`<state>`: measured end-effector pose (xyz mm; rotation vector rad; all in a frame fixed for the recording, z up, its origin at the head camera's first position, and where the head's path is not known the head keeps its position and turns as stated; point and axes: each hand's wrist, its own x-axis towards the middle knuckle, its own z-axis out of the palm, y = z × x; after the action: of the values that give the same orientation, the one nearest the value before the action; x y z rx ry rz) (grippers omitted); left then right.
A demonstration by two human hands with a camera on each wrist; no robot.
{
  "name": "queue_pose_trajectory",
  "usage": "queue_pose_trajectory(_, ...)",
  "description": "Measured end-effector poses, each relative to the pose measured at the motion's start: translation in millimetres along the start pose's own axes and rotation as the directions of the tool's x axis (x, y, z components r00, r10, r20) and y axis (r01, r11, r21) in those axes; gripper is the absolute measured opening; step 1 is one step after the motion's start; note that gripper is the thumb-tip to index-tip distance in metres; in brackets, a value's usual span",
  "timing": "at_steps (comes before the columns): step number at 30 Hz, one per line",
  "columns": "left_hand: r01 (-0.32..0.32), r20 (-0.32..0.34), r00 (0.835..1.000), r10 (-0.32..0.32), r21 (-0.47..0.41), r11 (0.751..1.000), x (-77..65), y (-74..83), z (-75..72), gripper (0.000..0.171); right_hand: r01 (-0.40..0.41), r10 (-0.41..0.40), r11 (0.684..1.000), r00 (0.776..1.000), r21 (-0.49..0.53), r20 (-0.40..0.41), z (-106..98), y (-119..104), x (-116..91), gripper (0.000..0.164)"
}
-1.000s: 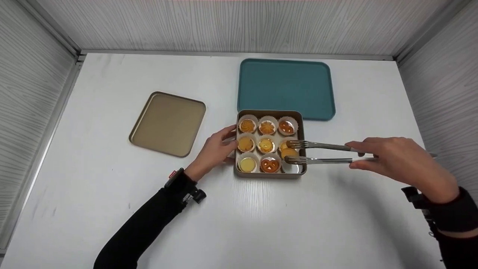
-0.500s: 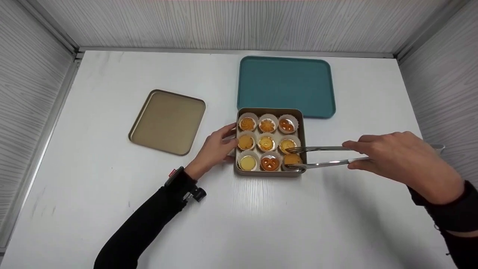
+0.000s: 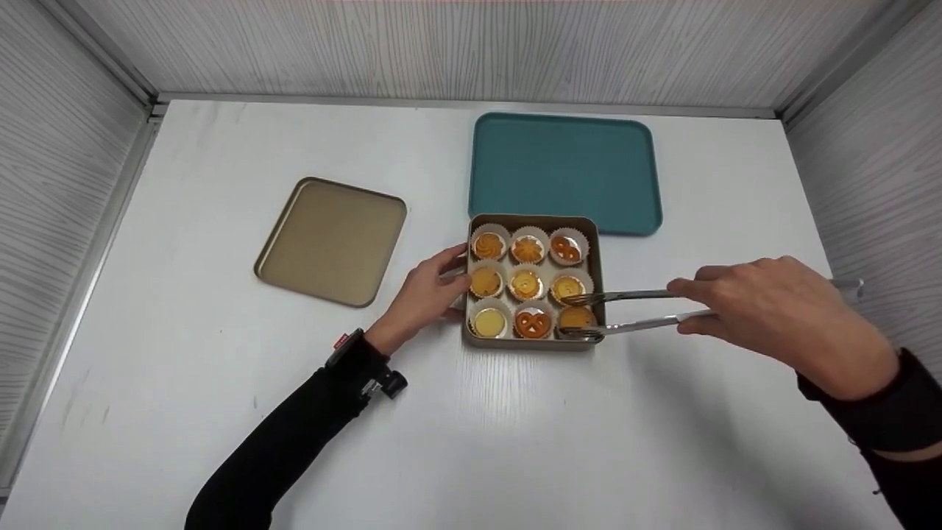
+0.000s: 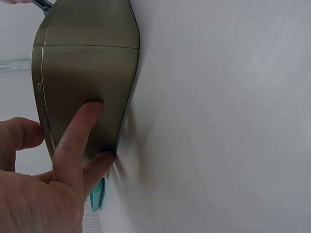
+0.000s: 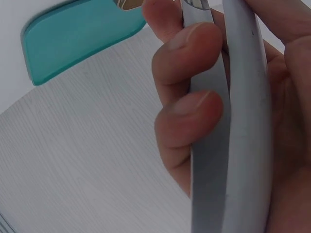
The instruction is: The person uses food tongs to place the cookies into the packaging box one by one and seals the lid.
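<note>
A square gold tin holds pastries in white pleated paper cups, set in rows. My left hand touches its left side; in the left wrist view the fingers press lightly on the tin's wall. From the right, my right hand holds metal tongs, its fingers curled round the handles in the right wrist view. The tong tips stand spread above and below a golden round cookie in the near right paper cup. Whether the tips touch it I cannot tell.
Behind the tin, a teal tray lies flat, its near edge close to the tin's back. A shallow gold lid lies to the left on the white table. Pale wood-grain panels enclose the far side and both flanks.
The tongs have lowered the golden cookie toward the person, into the near right cup, and the tips now stand spread around it. The left hand and tin have stayed put.
</note>
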<state>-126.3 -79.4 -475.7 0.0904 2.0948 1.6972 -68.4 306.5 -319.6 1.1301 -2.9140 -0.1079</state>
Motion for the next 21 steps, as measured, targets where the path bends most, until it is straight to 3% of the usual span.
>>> queue_pose_trajectory(12, -0.004, 0.018, 1.0, 0.004, -0.023, 1.0, -0.5, 1.1, -0.9, 0.061, -0.047, 0.046, 0.999, 0.994, 0.008, 0.096, 1.9, -2.0, 7.1, 0.041)
queue_pose_trajectory(21, 0.009, 0.019, 1.0, -0.009, -0.03, 1.0, -1.3, 0.8, -0.9, 0.062, -0.04, 0.037, 0.999, 0.996, 0.029, 0.085, 7.8, 2.2, 4.0, 0.04)
